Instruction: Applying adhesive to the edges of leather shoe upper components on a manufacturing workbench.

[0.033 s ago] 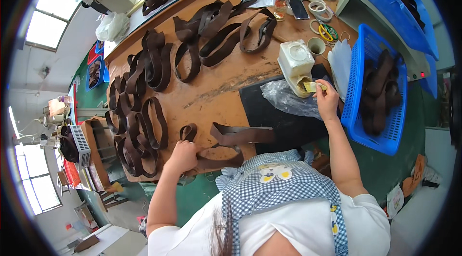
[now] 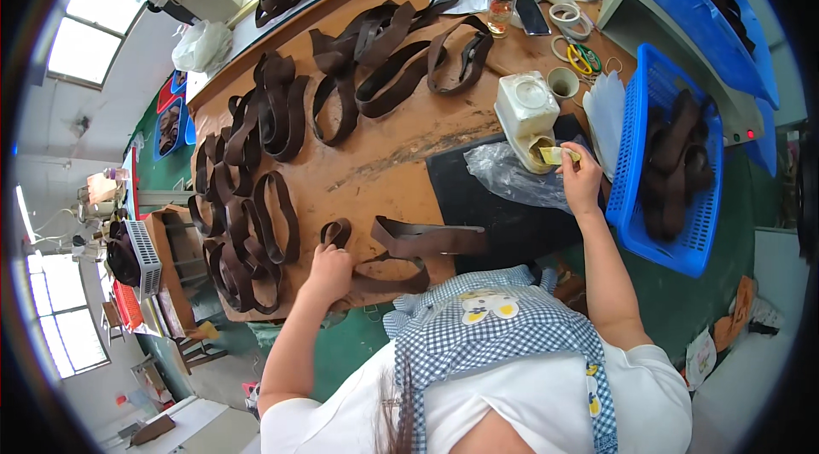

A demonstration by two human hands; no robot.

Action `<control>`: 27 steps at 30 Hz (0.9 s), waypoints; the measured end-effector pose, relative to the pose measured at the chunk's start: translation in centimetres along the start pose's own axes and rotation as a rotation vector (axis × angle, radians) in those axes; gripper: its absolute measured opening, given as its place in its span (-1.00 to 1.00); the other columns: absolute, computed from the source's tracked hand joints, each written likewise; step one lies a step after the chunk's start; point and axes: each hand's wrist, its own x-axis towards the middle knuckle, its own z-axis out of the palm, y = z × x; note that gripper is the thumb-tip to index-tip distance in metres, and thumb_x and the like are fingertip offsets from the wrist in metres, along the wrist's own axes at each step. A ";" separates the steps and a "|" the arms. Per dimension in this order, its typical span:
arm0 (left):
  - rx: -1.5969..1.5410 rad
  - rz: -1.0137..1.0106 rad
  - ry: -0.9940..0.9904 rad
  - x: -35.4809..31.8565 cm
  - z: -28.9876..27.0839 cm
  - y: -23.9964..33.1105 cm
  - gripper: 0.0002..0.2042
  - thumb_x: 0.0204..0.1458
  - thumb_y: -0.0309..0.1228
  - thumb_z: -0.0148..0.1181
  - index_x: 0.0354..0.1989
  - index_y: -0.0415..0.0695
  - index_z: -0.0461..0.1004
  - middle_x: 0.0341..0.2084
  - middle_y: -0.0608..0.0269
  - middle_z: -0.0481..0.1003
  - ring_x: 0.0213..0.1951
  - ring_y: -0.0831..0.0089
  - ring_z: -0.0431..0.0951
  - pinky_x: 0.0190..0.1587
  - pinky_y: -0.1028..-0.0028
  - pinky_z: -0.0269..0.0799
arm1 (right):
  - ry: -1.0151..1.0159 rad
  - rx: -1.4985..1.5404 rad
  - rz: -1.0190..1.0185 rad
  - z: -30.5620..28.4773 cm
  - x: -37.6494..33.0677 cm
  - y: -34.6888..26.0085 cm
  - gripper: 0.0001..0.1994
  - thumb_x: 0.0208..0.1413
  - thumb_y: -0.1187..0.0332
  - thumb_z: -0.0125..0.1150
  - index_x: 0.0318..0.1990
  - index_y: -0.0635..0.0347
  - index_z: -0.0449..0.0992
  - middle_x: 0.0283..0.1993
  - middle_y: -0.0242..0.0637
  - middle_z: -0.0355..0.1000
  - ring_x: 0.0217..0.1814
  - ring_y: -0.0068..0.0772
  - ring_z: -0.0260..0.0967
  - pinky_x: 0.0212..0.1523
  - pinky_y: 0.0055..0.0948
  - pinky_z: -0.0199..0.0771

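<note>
My left hand (image 2: 330, 273) is closed at the near edge of the table, pinching a dark brown strap (image 2: 335, 233) whose small loop rises past the fingertips. More of the brown strip (image 2: 431, 239) lies folded to its right, partly over a black mat (image 2: 465, 189). My right hand (image 2: 580, 177) pinches a small flat yellow piece (image 2: 559, 155), held at the mouth of a stained whitish container (image 2: 526, 108) lying tilted on the mat. The lower end of the piece reaches the opening; what is inside is hard to see. A crumpled clear plastic bag (image 2: 503, 174) lies beside the opening.
Many looped brown straps (image 2: 277, 104) cover the table's left and far side. At right stands a blue basket (image 2: 627, 189) of brown strips. Farther back are a small cup (image 2: 562, 82), scissors (image 2: 583, 59), tape rolls (image 2: 569, 19), a glass jar (image 2: 501, 6) and a phone (image 2: 533, 14).
My left hand has turned slightly and its fingertips sit a little higher by the strap loop. My right hand stays at the container's mouth with the yellow piece.
</note>
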 end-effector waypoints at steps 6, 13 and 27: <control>0.352 -0.003 0.226 3.9 -2.3 -0.2 -0.87 -0.12 -0.43 0.13 -0.52 -0.06 0.63 -0.43 0.24 0.53 -0.08 0.22 0.46 0.28 0.07 0.08 | 0.009 -0.021 0.017 -0.4 0.0 -0.5 -0.86 0.21 0.47 0.11 -0.15 0.34 0.52 -0.33 -0.19 0.52 -0.54 -0.48 0.47 -0.50 -0.52 0.44; 0.175 0.166 0.609 8.0 0.2 -1.2 -0.81 -0.11 -0.44 0.12 -0.29 -0.19 0.51 -0.25 0.13 0.49 0.01 0.15 0.40 0.25 0.22 0.19 | 0.040 -0.007 -0.002 -0.7 -0.3 -0.8 -0.86 0.22 0.46 0.11 -0.15 0.33 0.52 -0.31 -0.20 0.51 -0.53 -0.47 0.47 -0.48 -0.52 0.45; -1.822 -0.545 -0.379 5.2 6.5 11.1 -0.37 0.11 0.16 0.11 -0.02 -0.26 0.47 -0.10 0.21 0.51 -0.08 0.45 0.47 -0.12 0.37 0.43 | 0.074 -0.004 0.030 -0.6 -0.3 0.8 -0.87 0.17 0.49 0.16 -0.16 0.30 0.53 -0.34 -0.15 0.52 -0.54 -0.42 0.51 -0.47 -0.44 0.50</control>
